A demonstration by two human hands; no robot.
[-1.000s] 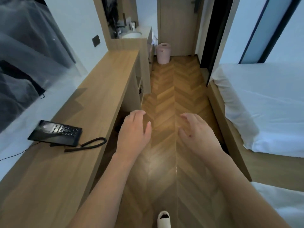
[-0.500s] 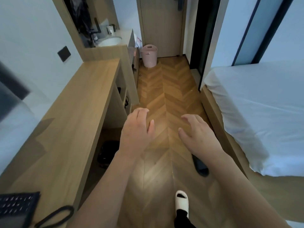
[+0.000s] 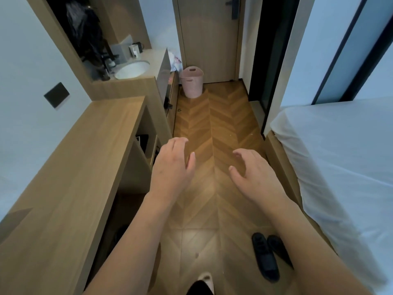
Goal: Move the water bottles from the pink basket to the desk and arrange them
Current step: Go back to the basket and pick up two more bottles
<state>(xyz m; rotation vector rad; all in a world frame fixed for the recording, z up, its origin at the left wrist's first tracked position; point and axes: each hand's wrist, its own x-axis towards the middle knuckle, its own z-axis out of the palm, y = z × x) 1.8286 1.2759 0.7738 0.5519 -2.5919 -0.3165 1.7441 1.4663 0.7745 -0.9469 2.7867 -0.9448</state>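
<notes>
The pink basket (image 3: 192, 83) stands on the wooden floor at the far end of the corridor, in front of the door. Its inside is hidden, so no water bottles show. The long wooden desk (image 3: 70, 167) runs along the left wall. My left hand (image 3: 173, 167) and my right hand (image 3: 253, 173) hang out in front of me over the floor, fingers loosely curled, holding nothing. Both are far short of the basket.
A bed with white sheets (image 3: 340, 156) fills the right side. A pair of black shoes (image 3: 266, 254) lies on the floor near the bed. A washbasin counter (image 3: 136, 69) sits beyond the desk. A dark doorway (image 3: 265, 60) opens on the right.
I have walked forward down the corridor; the basket and basin look nearer, and the telephone on the desk has slid out of view. Both hands keep the same empty pose.
</notes>
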